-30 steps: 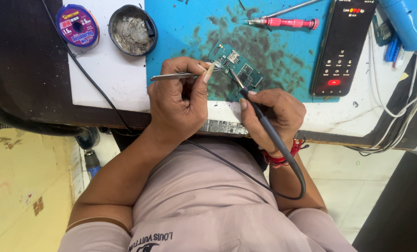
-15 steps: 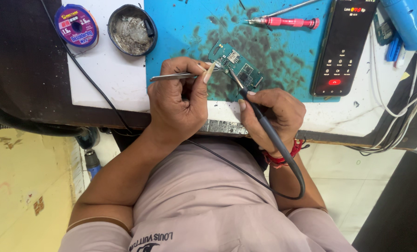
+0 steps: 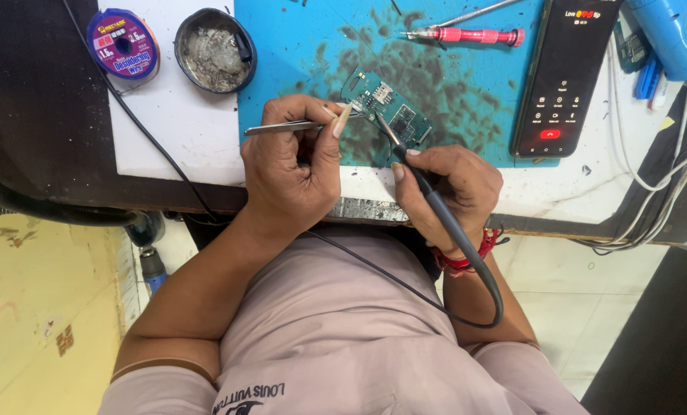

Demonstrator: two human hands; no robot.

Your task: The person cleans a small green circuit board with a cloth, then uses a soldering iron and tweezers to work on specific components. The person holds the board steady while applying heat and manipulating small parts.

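A small green circuit board (image 3: 389, 111) lies on a blue work mat (image 3: 312, 46), which is stained dark around it. My left hand (image 3: 293, 165) grips metal tweezers (image 3: 282, 127) whose tips reach the board's near edge. My right hand (image 3: 451, 192) holds a soldering iron (image 3: 405, 161) like a pen, its tip touching the board beside the tweezers. The iron's black cable (image 3: 481, 261) loops down past my wrist, which wears a red band.
A phone (image 3: 562, 73) with a lit screen lies right of the board. A red-handled screwdriver (image 3: 466, 34) rests at the mat's far side. A round tin of tip cleaner (image 3: 215, 50) and a purple wick spool (image 3: 122, 44) sit at left. White cables (image 3: 666, 184) hang at right.
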